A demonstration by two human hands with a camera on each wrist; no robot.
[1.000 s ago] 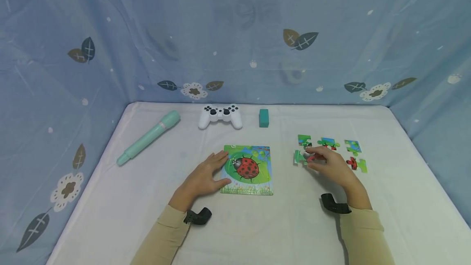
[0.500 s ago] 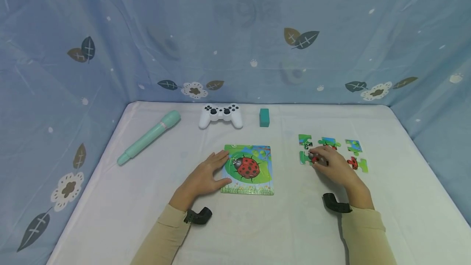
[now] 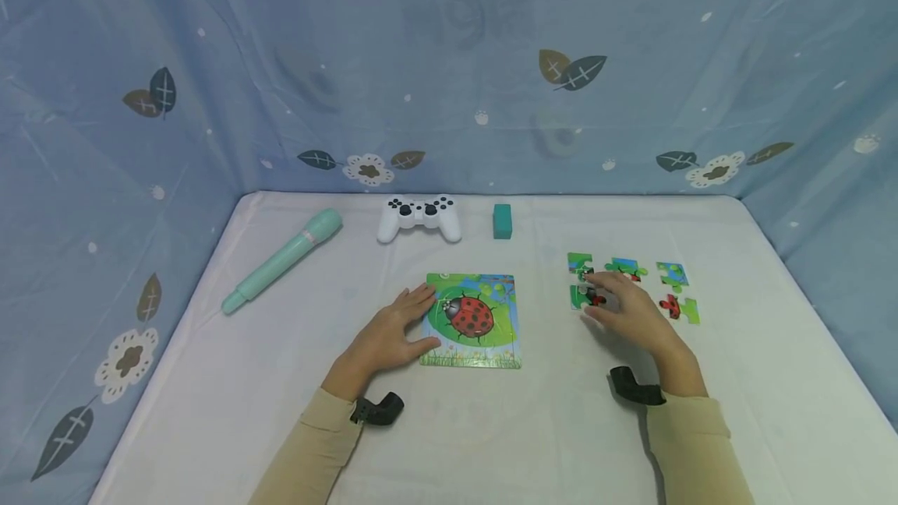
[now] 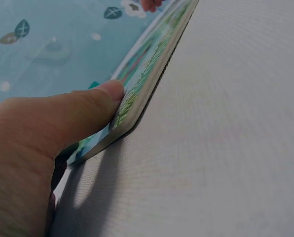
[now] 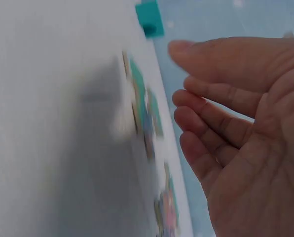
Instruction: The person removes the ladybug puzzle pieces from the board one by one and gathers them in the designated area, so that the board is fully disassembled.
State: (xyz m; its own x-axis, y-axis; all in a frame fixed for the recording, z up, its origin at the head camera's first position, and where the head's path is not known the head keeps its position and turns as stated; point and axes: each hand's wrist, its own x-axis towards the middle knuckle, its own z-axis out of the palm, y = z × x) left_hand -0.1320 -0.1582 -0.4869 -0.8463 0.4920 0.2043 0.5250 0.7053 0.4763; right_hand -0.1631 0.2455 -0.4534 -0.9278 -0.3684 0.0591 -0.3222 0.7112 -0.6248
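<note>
In the head view, a square ladybug puzzle board lies flat at the middle of the table. My left hand rests at its left side, fingers extended along the edge. The left wrist view shows that thumb on the board's printed border. My right hand hovers over loose puzzle pieces to the right, holding nothing. Its thumb and fingertips stand apart in the right wrist view. Just by those fingertips lies a green, black and red jigsaw piece. Another green piece sits right behind it.
More jigsaw pieces lie beyond and right of the right hand: a blue-green one, a corner one and a red-green one. Along the back are a teal block, a white game controller and a mint-green stick.
My right hand shifted right with the jigsaw piece, set it down below the upper-left piece and let go, fingers parting. The left hand stayed at the board.
</note>
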